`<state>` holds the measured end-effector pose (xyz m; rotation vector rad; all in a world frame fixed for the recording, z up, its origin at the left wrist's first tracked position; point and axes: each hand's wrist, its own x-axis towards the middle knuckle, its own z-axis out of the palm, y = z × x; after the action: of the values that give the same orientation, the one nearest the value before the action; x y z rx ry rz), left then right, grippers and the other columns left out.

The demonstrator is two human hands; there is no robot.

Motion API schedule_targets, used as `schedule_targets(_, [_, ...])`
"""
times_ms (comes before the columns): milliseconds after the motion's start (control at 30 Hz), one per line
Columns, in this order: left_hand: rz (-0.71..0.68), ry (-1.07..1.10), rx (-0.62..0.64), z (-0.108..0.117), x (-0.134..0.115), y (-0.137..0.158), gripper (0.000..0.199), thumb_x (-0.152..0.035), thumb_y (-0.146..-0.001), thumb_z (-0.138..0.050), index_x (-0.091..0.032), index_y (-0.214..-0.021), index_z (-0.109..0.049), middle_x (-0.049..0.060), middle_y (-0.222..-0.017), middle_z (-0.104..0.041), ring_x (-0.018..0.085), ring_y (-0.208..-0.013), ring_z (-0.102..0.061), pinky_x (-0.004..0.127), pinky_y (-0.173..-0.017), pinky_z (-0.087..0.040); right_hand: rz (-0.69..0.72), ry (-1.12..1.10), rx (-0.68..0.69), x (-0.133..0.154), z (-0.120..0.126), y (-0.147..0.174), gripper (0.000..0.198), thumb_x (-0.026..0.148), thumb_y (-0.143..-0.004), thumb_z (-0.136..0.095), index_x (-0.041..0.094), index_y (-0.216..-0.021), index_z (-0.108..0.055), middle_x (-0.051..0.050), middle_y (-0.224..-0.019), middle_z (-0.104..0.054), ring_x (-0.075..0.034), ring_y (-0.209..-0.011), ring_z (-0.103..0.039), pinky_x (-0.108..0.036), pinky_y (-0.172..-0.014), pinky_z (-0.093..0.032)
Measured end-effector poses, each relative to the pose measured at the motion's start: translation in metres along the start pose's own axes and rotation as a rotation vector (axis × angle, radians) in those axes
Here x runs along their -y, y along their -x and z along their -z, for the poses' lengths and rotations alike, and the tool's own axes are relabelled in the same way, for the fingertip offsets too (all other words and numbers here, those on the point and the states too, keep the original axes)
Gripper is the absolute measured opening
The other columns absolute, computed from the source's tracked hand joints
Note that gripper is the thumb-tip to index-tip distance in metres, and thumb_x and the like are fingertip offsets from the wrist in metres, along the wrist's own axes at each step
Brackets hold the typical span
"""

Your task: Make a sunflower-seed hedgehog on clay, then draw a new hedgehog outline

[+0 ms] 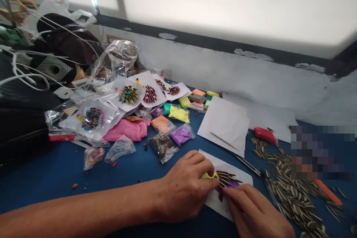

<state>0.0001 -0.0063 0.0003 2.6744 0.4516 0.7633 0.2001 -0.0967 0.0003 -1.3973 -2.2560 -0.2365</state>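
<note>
On a white paper sheet (242,178) lies a small hedgehog-like figure of purple clay (233,184), with striped sunflower seeds (225,178) stuck in it as spines and a yellow clay head (209,175). My left hand (189,184) is closed, its thumb and fingers bent around the yellow head. From the lower right my right hand (256,210) pinches at the near edge of the purple body; what its fingertips hold is hidden. A dark seed-like piece (221,196) shows beside those fingertips.
Loose sunflower seeds (292,189) spread to the right, beside tweezers-like metal tools (247,163) and a red clay pack (265,135). Blank paper (224,121) lies ahead. Bagged clay (182,134) and finished seed figures (150,93) stand left of it. A black spool (54,68) sits far left.
</note>
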Motion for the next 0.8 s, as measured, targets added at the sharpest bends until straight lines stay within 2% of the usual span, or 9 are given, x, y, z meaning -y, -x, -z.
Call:
schedule_targets(233, [-0.033, -0.073, 0.093, -0.0003, -0.0013, -0.0019, 0.014, -0.015, -0.087, -0.055, -0.016, -0.1, -0.061, 0.009, -0.096, -0.06, 0.022, -0.087, -0.051, 0.039, -0.084, -0.039, -0.021, -0.023, 0.027, -0.0011, -0.0011, 0.0016, 0.021, 0.018, -0.098, -0.046, 0.021, -0.099, -0.066, -0.003, -0.079, -0.068, -0.012, -0.069, -0.069, -0.018, -0.066, -0.054])
schedule_targets(567, [-0.079, -0.106, 0.096, -0.0064, 0.0016, 0.0009, 0.017, -0.016, -0.089, -0.052, -0.014, -0.104, -0.06, 0.01, -0.098, -0.06, 0.023, -0.091, -0.051, 0.041, -0.095, -0.037, -0.033, 0.0, 0.065, 0.0, 0.0, -0.0004, 0.024, 0.018, -0.099, -0.043, 0.021, -0.097, -0.067, -0.002, -0.076, -0.066, -0.012, -0.067, -0.068, -0.019, -0.063, -0.052])
schedule_targets(700, [-0.031, -0.064, 0.081, -0.005, 0.0007, 0.0006, 0.019, -0.015, -0.086, -0.054, -0.016, -0.103, -0.06, 0.009, -0.098, -0.06, 0.023, -0.09, -0.051, 0.041, -0.09, -0.04, -0.041, 0.04, 0.061, 0.002, 0.0001, 0.0012, 0.025, 0.022, -0.1, -0.042, 0.023, -0.096, -0.067, -0.002, -0.076, -0.067, -0.012, -0.065, -0.067, -0.019, -0.061, -0.05])
schedule_targets(800, [0.047, 0.013, 0.01, -0.0021, 0.0004, 0.0003, 0.028, -0.009, -0.082, -0.053, -0.016, -0.108, -0.061, 0.01, -0.104, -0.061, 0.023, -0.096, -0.054, 0.039, -0.088, -0.043, -0.066, 0.081, -0.017, 0.0049, 0.0054, 0.0003, 0.021, 0.027, -0.099, -0.047, 0.023, -0.091, -0.065, -0.001, -0.074, -0.067, -0.013, -0.063, -0.067, -0.021, -0.058, -0.048])
